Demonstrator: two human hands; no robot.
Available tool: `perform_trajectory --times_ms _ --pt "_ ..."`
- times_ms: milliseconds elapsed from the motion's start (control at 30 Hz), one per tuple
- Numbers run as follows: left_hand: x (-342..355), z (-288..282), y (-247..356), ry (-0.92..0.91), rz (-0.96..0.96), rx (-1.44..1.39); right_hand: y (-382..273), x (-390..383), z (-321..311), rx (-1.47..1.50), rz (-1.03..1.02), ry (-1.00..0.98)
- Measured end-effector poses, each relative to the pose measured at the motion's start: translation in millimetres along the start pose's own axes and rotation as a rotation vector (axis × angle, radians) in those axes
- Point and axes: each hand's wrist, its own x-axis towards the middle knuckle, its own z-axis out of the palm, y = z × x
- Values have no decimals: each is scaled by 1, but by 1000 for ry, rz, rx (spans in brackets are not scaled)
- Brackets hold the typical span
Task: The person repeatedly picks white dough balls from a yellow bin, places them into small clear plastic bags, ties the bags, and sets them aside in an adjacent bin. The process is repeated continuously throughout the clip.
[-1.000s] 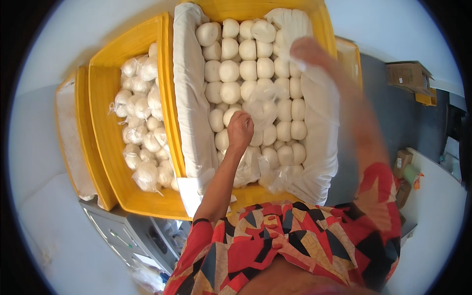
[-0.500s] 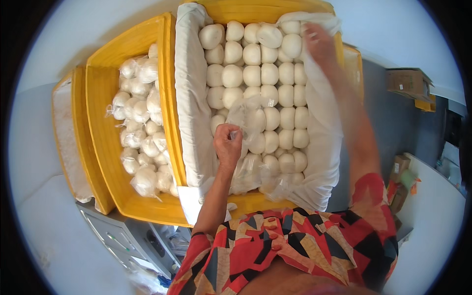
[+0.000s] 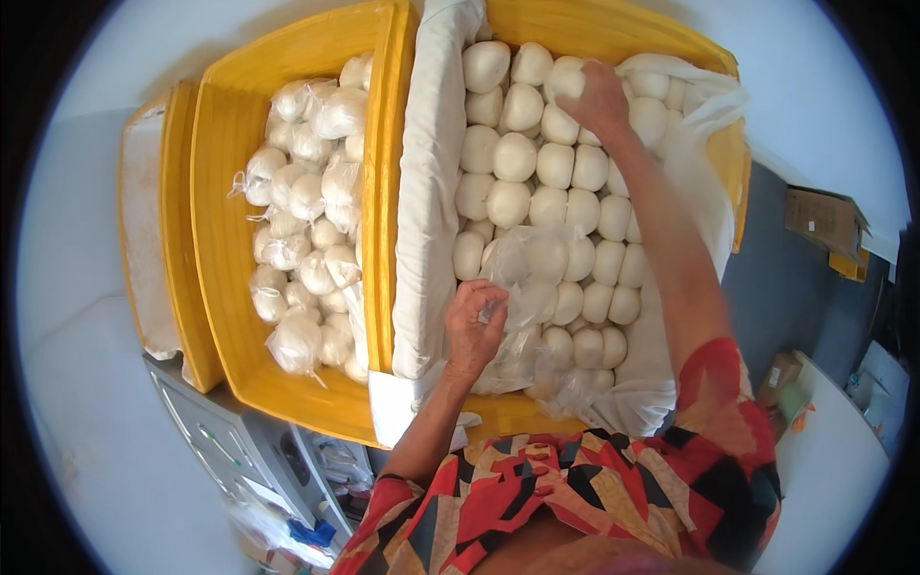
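Note:
Rows of round white steamed buns (image 3: 554, 165) fill a yellow crate (image 3: 613, 29) lined with white cloth (image 3: 441, 182). My left hand (image 3: 476, 321) is pinched on a clear plastic bag (image 3: 532, 264), which hangs limp over the buns at the near middle. At the far rows, my right hand (image 3: 599, 103) curls its fingers round the side of one bun (image 3: 567, 79), still among its neighbours. More thin clear plastic bags (image 3: 508, 362) lie on the buns nearest my body.
Left of the lined crate stands a second yellow crate (image 3: 225, 240) with several knotted bags of buns (image 3: 307, 196). Beyond it is another yellow tub (image 3: 177, 249). A grey metal cabinet (image 3: 206, 426) is at lower left, a cardboard box (image 3: 824, 216) at far right.
My right hand has gone from the cloth at the far right edge leftward onto a far-row bun. My left hand keeps the bag. The whole view has shifted, with the crates further right.

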Motion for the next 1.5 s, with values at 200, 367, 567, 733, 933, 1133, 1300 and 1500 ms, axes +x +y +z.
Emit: perform_trajectory --times_ms 200,367,567,733,933,1133,1300,1500 --pt "12 -7 29 -59 13 11 -56 33 34 578 475 -61" --pt "17 -16 31 18 186 165 -100 30 46 179 283 110" --pt "14 -25 33 14 165 152 -55 41 52 169 239 257" --pt "13 -27 35 -14 135 110 -43 57 73 72 273 113" --pt "16 -30 48 -46 159 112 -69 77 73 142 449 39" --pt "-1 -33 52 -59 76 84 -87 72 21 330 380 -226" --pt "-4 -38 64 126 -106 12 -15 57 28 837 320 -138" --pt "21 -59 58 216 132 286 33 -9 -26 1805 496 -26"
